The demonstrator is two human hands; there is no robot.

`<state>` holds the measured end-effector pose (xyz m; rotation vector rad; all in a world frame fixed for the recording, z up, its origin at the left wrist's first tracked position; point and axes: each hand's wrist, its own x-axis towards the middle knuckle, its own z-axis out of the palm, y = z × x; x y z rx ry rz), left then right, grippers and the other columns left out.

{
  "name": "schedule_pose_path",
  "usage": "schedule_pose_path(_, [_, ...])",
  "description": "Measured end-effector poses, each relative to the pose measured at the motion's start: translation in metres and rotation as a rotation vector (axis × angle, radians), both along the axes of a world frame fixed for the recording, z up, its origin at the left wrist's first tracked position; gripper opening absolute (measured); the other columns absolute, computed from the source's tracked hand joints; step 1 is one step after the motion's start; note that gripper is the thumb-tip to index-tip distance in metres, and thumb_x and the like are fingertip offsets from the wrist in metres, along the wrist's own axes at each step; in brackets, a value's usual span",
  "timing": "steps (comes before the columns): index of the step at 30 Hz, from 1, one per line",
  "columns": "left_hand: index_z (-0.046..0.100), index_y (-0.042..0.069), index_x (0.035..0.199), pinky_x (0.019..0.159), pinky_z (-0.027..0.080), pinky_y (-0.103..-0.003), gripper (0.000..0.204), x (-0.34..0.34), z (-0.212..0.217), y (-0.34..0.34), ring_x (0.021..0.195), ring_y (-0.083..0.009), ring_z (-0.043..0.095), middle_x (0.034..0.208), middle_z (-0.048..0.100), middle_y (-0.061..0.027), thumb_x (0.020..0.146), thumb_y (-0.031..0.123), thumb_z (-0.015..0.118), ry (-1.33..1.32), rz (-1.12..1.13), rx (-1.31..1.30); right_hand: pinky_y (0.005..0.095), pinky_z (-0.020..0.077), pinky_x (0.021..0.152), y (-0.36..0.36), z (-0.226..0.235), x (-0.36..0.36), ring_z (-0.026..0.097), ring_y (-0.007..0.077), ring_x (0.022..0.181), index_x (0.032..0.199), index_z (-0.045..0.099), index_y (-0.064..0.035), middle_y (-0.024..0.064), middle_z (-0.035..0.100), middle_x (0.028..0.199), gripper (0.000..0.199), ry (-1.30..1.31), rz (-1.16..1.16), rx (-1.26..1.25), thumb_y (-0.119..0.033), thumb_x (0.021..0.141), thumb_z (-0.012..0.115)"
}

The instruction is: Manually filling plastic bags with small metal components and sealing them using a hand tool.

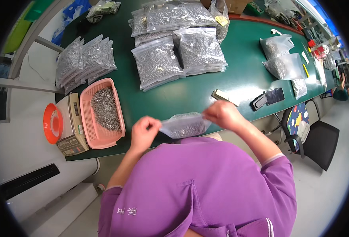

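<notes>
A clear plastic bag with small metal parts inside is stretched between my two hands at the front edge of the green table. Its left top corner is pinched by my left hand, thumb against fingers. My right hand is closed on the opposite corner. To the left of my left hand stands a pink plastic basket, partly filled with loose small metal pieces. The lower part of the bag hangs close to my purple shirt.
A weighing scale with an orange dish stands left of the basket. Filled bags lie stacked at the back, more bags at far left. A phone lies right; a black chair stands beyond the table edge.
</notes>
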<state>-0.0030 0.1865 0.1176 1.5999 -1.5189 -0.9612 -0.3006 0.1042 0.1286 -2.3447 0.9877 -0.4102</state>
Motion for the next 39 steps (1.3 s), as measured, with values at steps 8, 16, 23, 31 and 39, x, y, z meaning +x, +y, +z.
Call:
schedule_pose_path(8, [0.051, -0.001, 0.114, 0.057, 0.048, -0.027, 0.053, 0.004, -0.126, -0.061, 0.070, -0.0125, 0.055, 0.085, 0.058, -0.0058, 0.085, 0.043, 0.061, -0.031, 0.312, 0.359, 0.0382, 0.0473, 0.087, -0.060, -0.082, 0.039, 0.060, 0.0344, 0.101, 0.126, 0.044, 0.0027, 0.0222, 0.060, 0.110, 0.074, 0.047, -0.609, 0.409, -0.044, 0.074, 0.071])
schedule_pose_path(16, [0.055, -0.007, 0.108, 0.080, 0.048, -0.033, 0.058, -0.030, -0.111, -0.067, 0.094, -0.0232, 0.062, 0.102, 0.063, -0.0169, 0.067, 0.025, 0.080, 0.496, 0.245, 0.699, 0.0336, 0.0488, 0.084, -0.036, -0.114, 0.049, 0.062, 0.0253, 0.094, 0.118, 0.051, 0.0078, 0.0176, 0.063, 0.104, 0.076, -0.261, -0.667, 0.939, -0.033, 0.061, 0.080])
schedule_pose_path(23, [0.051, 0.000, 0.119, 0.091, 0.046, -0.039, 0.044, -0.009, -0.079, -0.030, 0.104, -0.0233, 0.059, 0.115, 0.059, -0.0121, 0.079, 0.010, 0.066, 1.152, 0.071, 0.829, 0.0319, 0.0462, 0.085, -0.003, -0.111, 0.059, 0.060, 0.0194, 0.093, 0.114, 0.055, -0.0010, 0.0088, 0.064, 0.102, 0.054, -0.494, -0.443, 1.175, -0.009, 0.064, 0.075])
schedule_pose_path(31, [0.038, -0.001, 0.129, 0.097, 0.038, -0.034, 0.058, -0.034, -0.087, -0.011, 0.111, -0.0198, 0.051, 0.120, 0.054, -0.0094, 0.080, 0.008, 0.068, 0.837, 0.139, 0.600, 0.0319, 0.0446, 0.090, 0.013, -0.104, 0.051, 0.057, 0.0159, 0.099, 0.121, 0.049, -0.0032, 0.0043, 0.062, 0.106, 0.064, -0.737, -0.453, 1.194, 0.008, 0.064, 0.075])
schedule_pose_path(39, [0.044, 0.002, 0.124, 0.091, 0.043, -0.035, 0.049, 0.010, -0.026, -0.117, 0.104, -0.0195, 0.054, 0.115, 0.056, -0.0084, 0.082, 0.014, 0.067, 0.845, 0.349, 0.196, 0.0315, 0.0489, 0.081, -0.106, -0.009, 0.111, 0.060, 0.0147, 0.090, 0.115, 0.053, 0.0002, 0.0090, 0.065, 0.099, 0.058, -0.694, -0.436, 0.722, -0.019, 0.067, 0.080])
